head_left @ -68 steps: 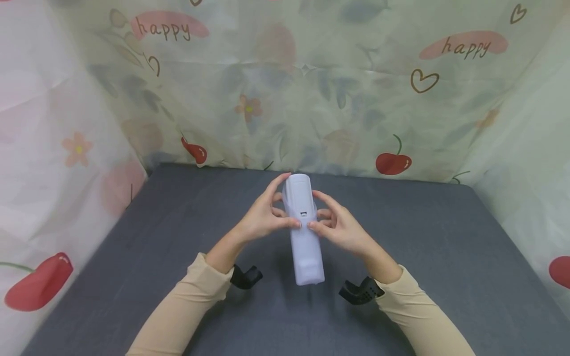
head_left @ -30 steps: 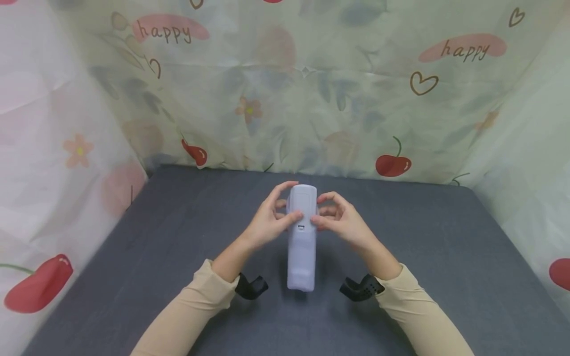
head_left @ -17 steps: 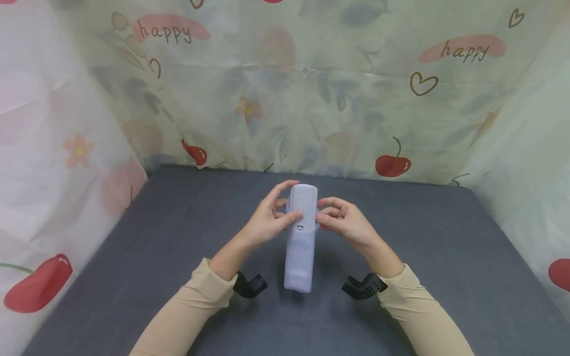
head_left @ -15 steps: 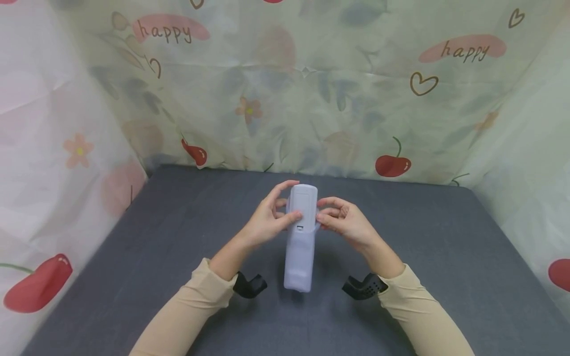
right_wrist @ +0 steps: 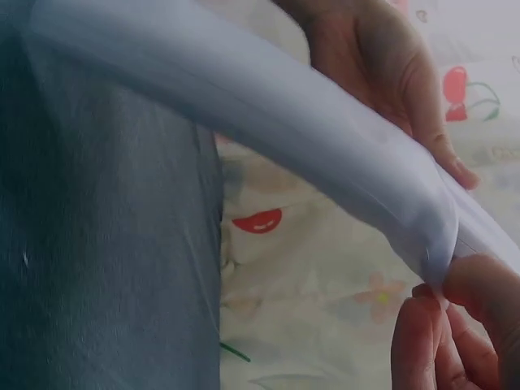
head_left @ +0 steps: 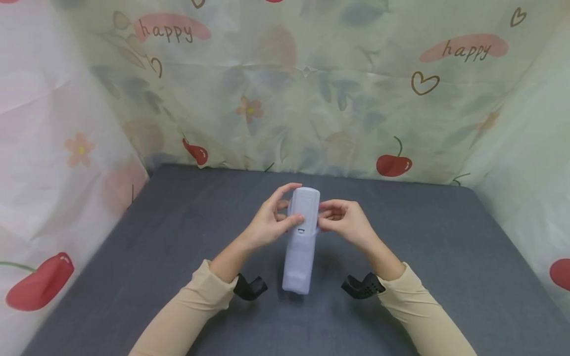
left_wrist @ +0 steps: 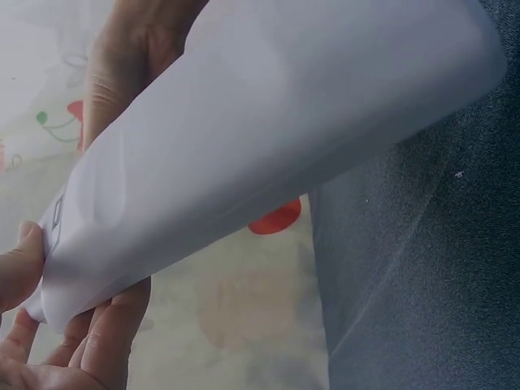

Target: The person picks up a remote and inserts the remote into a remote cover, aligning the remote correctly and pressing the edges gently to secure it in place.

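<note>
A white remote control [head_left: 305, 210] is held slanted above the table, its back with the battery cover and small latch towards me. A translucent, soft-looking sleeve [head_left: 299, 267] covers its lower part; the sleeve's rim lies just below the latch. My left hand [head_left: 269, 222] grips the remote's upper part from the left, thumb on its back, index finger at its top end. My right hand [head_left: 349, 222] pinches the sleeve's edge on the right side. In the right wrist view the sleeve [right_wrist: 325, 122] is drawn out to a point between thumb and finger. The remote's front is hidden.
A dark grey table [head_left: 200, 207] lies under the hands. Patterned cloth [head_left: 307, 123] with cherries and "happy" lettering hangs at the back and both sides. Black bands [head_left: 250, 288] sit at both wrists beside the beige sleeve cuffs.
My right thumb has moved off the remote's back to pinch the sleeve's edge at the right. The remote has come slightly lower, its near end swinging left. My left hand keeps its grip.
</note>
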A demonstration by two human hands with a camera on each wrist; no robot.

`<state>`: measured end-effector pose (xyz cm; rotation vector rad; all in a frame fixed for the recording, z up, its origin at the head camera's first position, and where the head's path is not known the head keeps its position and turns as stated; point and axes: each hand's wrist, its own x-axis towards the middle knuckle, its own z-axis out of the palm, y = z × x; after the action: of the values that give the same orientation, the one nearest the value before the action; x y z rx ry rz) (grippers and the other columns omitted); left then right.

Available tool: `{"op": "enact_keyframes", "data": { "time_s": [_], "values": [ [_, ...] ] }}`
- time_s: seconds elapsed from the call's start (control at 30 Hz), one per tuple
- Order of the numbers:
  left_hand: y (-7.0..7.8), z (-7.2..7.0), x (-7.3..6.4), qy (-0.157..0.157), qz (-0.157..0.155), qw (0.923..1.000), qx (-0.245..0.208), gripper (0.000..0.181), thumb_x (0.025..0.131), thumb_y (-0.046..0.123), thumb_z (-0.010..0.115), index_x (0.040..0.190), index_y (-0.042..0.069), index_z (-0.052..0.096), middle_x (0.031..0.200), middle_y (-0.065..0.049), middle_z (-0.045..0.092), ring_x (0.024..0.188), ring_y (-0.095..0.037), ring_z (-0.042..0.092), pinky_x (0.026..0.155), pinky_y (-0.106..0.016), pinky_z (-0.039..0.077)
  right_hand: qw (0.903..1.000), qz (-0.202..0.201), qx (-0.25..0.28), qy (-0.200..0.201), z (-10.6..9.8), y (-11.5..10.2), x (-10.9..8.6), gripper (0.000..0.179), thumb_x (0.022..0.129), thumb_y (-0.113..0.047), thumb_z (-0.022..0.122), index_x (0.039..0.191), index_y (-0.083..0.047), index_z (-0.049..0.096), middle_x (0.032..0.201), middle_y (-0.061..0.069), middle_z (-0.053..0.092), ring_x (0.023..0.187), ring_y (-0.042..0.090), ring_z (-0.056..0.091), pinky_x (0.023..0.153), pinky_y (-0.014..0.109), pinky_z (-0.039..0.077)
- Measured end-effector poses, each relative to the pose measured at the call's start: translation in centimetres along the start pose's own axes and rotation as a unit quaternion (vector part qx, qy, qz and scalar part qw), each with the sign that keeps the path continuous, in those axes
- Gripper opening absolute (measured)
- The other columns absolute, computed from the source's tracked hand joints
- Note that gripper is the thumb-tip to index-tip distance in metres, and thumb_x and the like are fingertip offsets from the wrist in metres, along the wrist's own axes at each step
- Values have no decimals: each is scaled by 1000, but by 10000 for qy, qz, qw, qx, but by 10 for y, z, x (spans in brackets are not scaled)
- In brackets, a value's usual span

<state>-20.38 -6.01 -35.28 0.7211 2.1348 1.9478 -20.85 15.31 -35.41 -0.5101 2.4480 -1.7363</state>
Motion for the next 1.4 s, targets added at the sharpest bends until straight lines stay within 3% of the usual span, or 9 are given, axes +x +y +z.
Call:
{"op": "enact_keyframes", "data": {
  "time_s": [0.13, 0.37, 0.53, 0.7, 0.83, 1.07, 1.17, 1.4],
  "values": [
    [1, 0, 0, -11, 14, 10000, 8, 63, 89, 3, 61, 142, 19, 31, 122, -26, 54, 78, -25, 68, 69, -35, 55, 9976, -274, -605, 203, 3, -2, -1, 28, 81, 1, 65, 107, 11, 62, 85, 22, 69, 66, 4, 64, 63, 26, 56],
    [2, 0, -1, -78, -4, 9999, 88, 63, 89, 4, 61, 142, 20, 31, 125, -25, 52, 86, -30, 68, 73, -40, 56, 9825, -773, -1583, 600, 8, 0, 0, 17, 82, -6, 68, 98, 1, 69, 83, 14, 72, 70, 16, 66, 62, 25, 54],
    [1, 1, -1, -93, 51, 9998, 157, 62, 89, 4, 61, 142, 20, 31, 125, -25, 50, 87, -32, 68, 72, -39, 56, 9729, -1084, -1878, 797, 12, 0, -1, 6, 84, -9, 68, 87, -5, 70, 80, 9, 71, 71, 17, 65, 63, 24, 53],
    [1, 2, 0, -35, 42, 9998, 207, 62, 89, 5, 60, 142, 20, 31, 128, -23, 49, 89, -33, 67, 71, -39, 57, 9717, -1238, -1756, 977, 15, 2, 0, 5, 86, -7, 64, 82, -5, 67, 77, 9, 70, 67, 12, 63, 58, 23, 53],
    [2, 3, 0, 18, -23, 9998, 188, 62, 90, 5, 60, 142, 21, 30, 129, -22, 49, 88, -32, 67, 71, -38, 56, 9795, -1163, -1352, 933, 14, 2, 0, 5, 87, -3, 60, 87, -3, 65, 79, 13, 68, 63, 10, 61, 57, 23, 54],
    [1, 3, 0, 9, -136, 9999, 46, 61, 90, 5, 59, 142, 20, 30, 126, -25, 53, 73, -22, 68, 64, -34, 56, 9940, -694, -771, 342, 6, -1, 0, 16, 90, -4, 58, 104, 2, 64, 92, 22, 66, 69, 11, 62, 63, 25, 56],
    [1, 2, -1, -60, -149, 9998, -80, 61, 90, 5, 59, 142, 20, 30, 125, -25, 53, 74, -20, 68, 65, -34, 56, 9976, -351, -595, 54, 3, -1, 1, 23, 90, -7, 60, 109, 6, 64, 100, 25, 66, 73, 9, 65, 65, 28, 57],
    [0, 1, -2, -362, -112, 9991, -165, 61, 90, 5, 59, 141, 20, 30, 121, -26, 53, 73, -18, 66, 68, -33, 55, 9977, 367, 1, -563, -7, 1, 3, 33, 89, -10, 63, 115, 9, 60, 108, 26, 65, 81, 8, 67, 72, 37, 58]
  ]
}}
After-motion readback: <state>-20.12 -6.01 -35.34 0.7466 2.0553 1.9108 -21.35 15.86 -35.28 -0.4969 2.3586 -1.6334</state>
